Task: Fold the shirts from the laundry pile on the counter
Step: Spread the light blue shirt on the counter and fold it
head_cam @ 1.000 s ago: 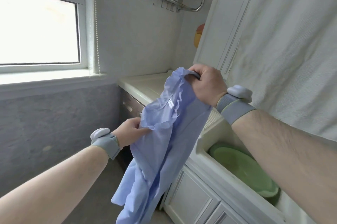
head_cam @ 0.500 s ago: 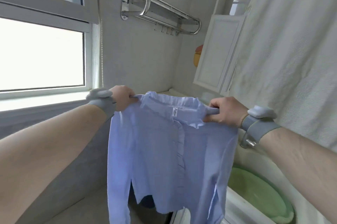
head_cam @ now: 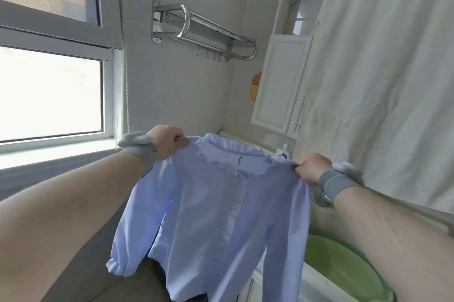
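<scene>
Inside collar, label (script illegible); 2 hands, left hand (head_cam: 164, 140) and right hand (head_cam: 312, 167), grip shirt (head_cam: 216, 215) shoulders.

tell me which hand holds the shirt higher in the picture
The left hand, gripping the blue shirt at one shoulder near the window. The right hand grips the other shoulder lower, beside the hanging white cloth.

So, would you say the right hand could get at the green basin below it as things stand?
Probably not yet: the right hand grips the blue shirt at its shoulder, so it is occupied, though nothing visible blocks the way down to the green basin.
</scene>
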The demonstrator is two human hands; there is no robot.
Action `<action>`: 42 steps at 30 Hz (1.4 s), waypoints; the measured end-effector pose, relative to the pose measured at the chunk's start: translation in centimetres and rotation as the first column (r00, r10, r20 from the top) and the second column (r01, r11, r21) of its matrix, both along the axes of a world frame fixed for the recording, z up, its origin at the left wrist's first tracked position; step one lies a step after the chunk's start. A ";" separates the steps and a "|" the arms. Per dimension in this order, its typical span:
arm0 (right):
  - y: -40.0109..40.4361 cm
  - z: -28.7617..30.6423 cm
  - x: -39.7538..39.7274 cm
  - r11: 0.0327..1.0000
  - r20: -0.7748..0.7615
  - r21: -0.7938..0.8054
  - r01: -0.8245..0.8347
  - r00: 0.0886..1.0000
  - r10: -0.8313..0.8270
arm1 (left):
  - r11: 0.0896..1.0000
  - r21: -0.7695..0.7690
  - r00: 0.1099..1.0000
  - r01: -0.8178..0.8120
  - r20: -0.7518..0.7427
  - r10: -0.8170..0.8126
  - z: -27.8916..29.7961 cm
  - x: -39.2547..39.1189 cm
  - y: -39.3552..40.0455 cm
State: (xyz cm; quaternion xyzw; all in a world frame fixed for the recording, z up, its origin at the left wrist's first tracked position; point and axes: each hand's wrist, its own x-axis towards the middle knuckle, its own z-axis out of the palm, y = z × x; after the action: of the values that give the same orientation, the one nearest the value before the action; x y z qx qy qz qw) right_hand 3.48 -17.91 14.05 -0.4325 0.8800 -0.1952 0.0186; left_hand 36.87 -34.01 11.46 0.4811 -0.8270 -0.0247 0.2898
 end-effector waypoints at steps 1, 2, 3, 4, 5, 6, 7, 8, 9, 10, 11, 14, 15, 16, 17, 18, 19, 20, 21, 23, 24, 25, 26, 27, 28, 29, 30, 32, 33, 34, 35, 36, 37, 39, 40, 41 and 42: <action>-0.2 0.0 0.0 1.000 0.025 0.007 0.025 0.999 -0.026 | 0.999 -0.014 0.998 0.039 0.040 -0.039 0.1 0.1 0.0; -0.1 -0.3 -0.2 0.997 0.080 -0.003 0.076 0.994 -0.075 | 0.996 -0.030 0.994 0.078 0.076 -0.076 0.1 0.0 -0.1; -0.4 -0.7 -0.5 0.992 0.178 -0.020 0.128 0.976 -0.123 | 0.993 -0.045 0.988 0.110 0.111 -0.104 0.2 -0.1 -0.2; -0.7 -1.2 -0.8 0.987 0.260 -0.064 0.145 0.958 -0.124 | 0.990 -0.055 0.983 0.130 0.139 -0.121 0.3 -0.2 -0.3; -0.8 -1.5 -1.0 0.975 0.337 -0.119 0.189 0.931 -0.139 | 0.989 -0.060 0.981 0.134 0.148 -0.124 0.2 -0.4 -0.4; -1.0 -1.7 -1.3 0.962 0.384 -0.134 0.238 0.907 -0.171 | 0.991 -0.061 0.983 0.121 0.147 -0.111 0.2 -0.7 -0.6; -1.3 -1.8 -1.2 0.951 0.404 -0.158 0.267 0.896 -0.184 | 0.994 -0.059 0.985 0.093 0.154 -0.083 0.2 -0.9 -0.8; -1.4 -1.9 -1.1 0.950 0.361 -0.153 0.272 0.910 -0.202 | 0.997 -0.060 0.984 0.051 0.172 -0.040 0.2 -1.2 -1.0; -1.5 -2.0 -0.9 0.956 0.282 -0.141 0.257 0.936 -0.210 | 0.998 -0.058 0.981 -0.012 0.192 0.023 0.2 -1.1 -1.0; -1.4 -2.1 -0.7 0.955 0.247 -0.144 0.261 0.944 -0.220 | 0.996 -0.057 0.978 -0.071 0.190 0.081 0.1 -1.2 -1.1; -1.3 -2.2 -0.7 0.946 0.237 -0.185 0.266 0.946 -0.220 | 0.990 -0.043 0.980 -0.131 0.148 0.136 0.0 -1.2 -1.3; -1.1 -2.2 -0.3 0.903 0.193 -0.341 0.263 0.959 -0.207 | 0.951 0.112 0.954 -0.289 -0.049 0.295 -0.7 -1.1 -1.3; -1.4 -2.3 -0.3 0.891 0.192 -0.371 0.261 0.961 -0.201 | 0.931 0.204 0.932 -0.304 -0.141 0.335 -0.9 -1.3 -1.4; -1.5 -2.3 -0.2 0.878 0.200 -0.399 0.266 0.959 -0.200 | 0.913 0.293 0.905 -0.283 -0.235 0.356 -1.1 -1.8 -1.5; -1.7 -2.4 0.0 0.862 0.198 -0.414 0.294 0.953 -0.230 | 0.900 0.356 0.871 -0.253 -0.320 0.372 -1.5 -2.2 -1.6; -1.9 -2.1 0.1 0.862 0.236 -0.382 0.332 0.937 -0.257 | 0.893 0.390 0.852 -0.224 -0.366 0.374 -1.8 -2.7 -1.6; -2.5 -2.2 -0.4 0.878 0.252 -0.335 0.342 0.930 -0.267 | 0.884 0.421 0.817 -0.201 -0.427 0.388 -1.9 -3.2 -1.8; -2.9 -2.0 -0.2 0.865 0.401 -0.333 0.374 0.887 -0.229 | 0.887 0.420 0.800 -0.194 -0.456 0.391 -2.1 -3.7 -2.3; -3.4 -1.9 -0.4 0.864 0.520 -0.336 0.376 0.838 -0.162 | 0.906 0.379 0.809 -0.187 -0.464 0.361 -2.3 -4.0 -2.4; -3.9 -1.4 -0.6 0.802 0.830 -0.306 0.512 0.556 -0.038 | 0.950 0.228 0.853 -0.213 -0.430 0.294 -2.4 -4.5 -2.8; -4.2 -1.2 -0.9 0.750 0.908 -0.313 0.583 0.414 0.057 | 0.962 0.145 0.881 -0.232 -0.388 0.271 -2.3 -4.7 -3.1; -4.8 -1.0 -1.1 0.764 0.890 -0.330 0.554 0.453 0.056 | 0.970 0.076 0.906 -0.232 -0.347 0.244 -2.1 -4.8 -3.4; -4.9 -0.7 -1.1 0.740 0.873 -0.339 0.581 0.488 0.017 | 0.977 -0.004 0.936 -0.215 -0.286 0.205 -1.7 -4.7 -3.7; -5.6 -0.9 -2.2 0.666 0.848 -0.357 0.655 0.526 -0.062 | 0.979 -0.080 0.960 -0.190 -0.222 0.168 -1.4 -4.6 -4.1; -6.2 -0.8 -3.0 0.628 0.798 -0.413 0.659 0.594 -0.099 | 0.977 -0.141 0.976 -0.161 -0.170 0.137 -1.1 -4.6 -4.9; -6.5 -0.6 -3.7 0.592 0.736 -0.503 0.630 0.671 -0.089 | 0.975 -0.179 0.986 -0.131 -0.124 0.110 -0.8 -4.5 -5.7; -6.7 -0.7 -4.4 0.583 0.663 -0.574 0.576 0.744 -0.083 | 0.978 -0.183 0.993 -0.104 -0.083 0.090 -0.6 -4.4 -6.3; -7.4 -1.1 -6.0 0.639 0.473 -0.625 0.448 0.869 -0.147 | 0.986 -0.150 0.998 -0.069 -0.012 0.068 -0.3 -5.0 -7.5; -8.0 -1.3 -6.8 0.666 0.369 -0.639 0.386 0.913 -0.175 | 0.991 -0.115 0.998 -0.067 -0.002 0.068 -0.3 -5.5 -8.2; -8.7 -1.6 -7.5 0.683 0.300 -0.647 0.339 0.937 -0.180 | 0.995 -0.075 0.998 -0.069 -0.002 0.069 -0.3 -6.0 -9.1; -9.7 -1.7 -8.3 0.699 0.259 -0.644 0.311 0.948 -0.184 | 0.997 -0.032 0.997 -0.076 -0.007 0.076 -0.2 -6.5 -10.0; -10.8 -1.8 -9.2 0.714 0.237 -0.636 0.293 0.955 -0.180 | 0.997 0.001 0.996 -0.083 -0.006 0.083 -0.3 -7.1 -11.2; -12.0 -1.8 -9.8 0.728 0.222 -0.626 0.278 0.959 -0.175 | 0.996 0.025 0.996 -0.086 -0.008 0.086 -0.3 -7.7 -12.4; -14.8 -2.1 -11.3 0.777 0.207 -0.572 0.261 0.963 -0.171 | 0.990 0.077 0.993 -0.116 -0.026 0.119 -0.5 -9.0 -14.9; -16.4 -2.3 -12.1 0.795 0.207 -0.550 0.256 0.964 -0.168 | 0.984 0.113 0.986 -0.141 -0.072 0.149 -0.7 -9.9 -16.3; -18.9 -2.7 -13.4 0.805 0.218 -0.535 0.258 0.962 -0.164 | 0.971 0.169 0.970 -0.166 -0.149 0.192 -1.0 -11.5 -18.5; -20.7 -2.9 -14.2 0.817 0.233 -0.515 0.258 0.960 -0.156 | 0.952 0.249 0.934 -0.175 -0.264 0.241 -1.5 -12.5 -20.1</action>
State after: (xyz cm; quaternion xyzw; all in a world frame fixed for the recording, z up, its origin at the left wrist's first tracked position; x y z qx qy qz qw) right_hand -10.68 -38.64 11.16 -0.3019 0.8256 -0.4745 -0.0460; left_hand 24.36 -54.07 9.95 0.5869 -0.7111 -0.1564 0.3540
